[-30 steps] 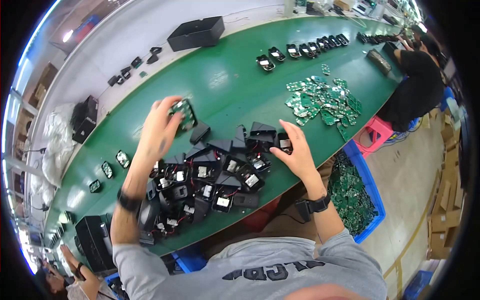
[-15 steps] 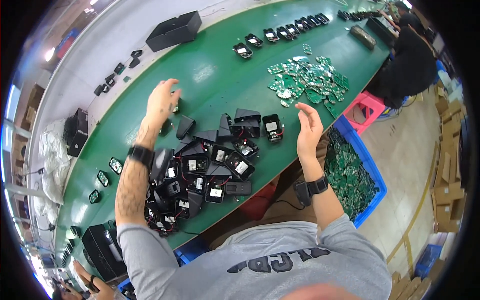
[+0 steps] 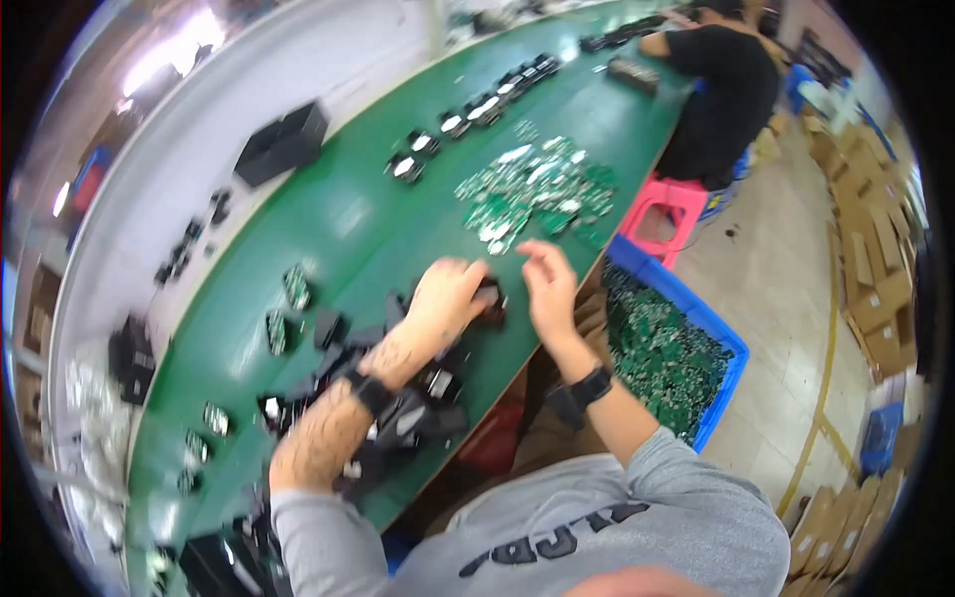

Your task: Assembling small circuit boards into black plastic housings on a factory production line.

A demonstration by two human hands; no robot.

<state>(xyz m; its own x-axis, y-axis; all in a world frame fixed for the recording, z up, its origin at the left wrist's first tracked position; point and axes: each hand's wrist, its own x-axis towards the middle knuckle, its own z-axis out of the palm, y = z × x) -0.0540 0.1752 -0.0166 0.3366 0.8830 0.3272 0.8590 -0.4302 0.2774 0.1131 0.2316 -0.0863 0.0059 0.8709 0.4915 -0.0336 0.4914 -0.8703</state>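
My left hand (image 3: 444, 301) reaches across the heap with its fingers closed on a black plastic housing (image 3: 491, 301), which it partly hides. Just right of it, my right hand (image 3: 551, 291) is raised at the table's near edge, fingers curved and apart, holding nothing. Beneath my left forearm lies the blurred heap of black housings (image 3: 423, 413), some showing white parts inside. Left of the heap stand two housings with green boards in them, one a green-topped housing (image 3: 296, 287). Beyond my hands spreads a pile of green circuit boards (image 3: 537, 189).
A row of black housings (image 3: 454, 124) runs along the far side of the green table (image 3: 368, 179). A black box (image 3: 282, 144) stands by the wall. To the right are a blue bin (image 3: 734, 373) full of boards, a pink stool (image 3: 665, 214) and a co-worker in black (image 3: 731, 95).
My left hand has moved right, away from the green-topped housings, onto the black housing beside the heap. My right hand stays raised and open near it. The whole view has turned and shifted.
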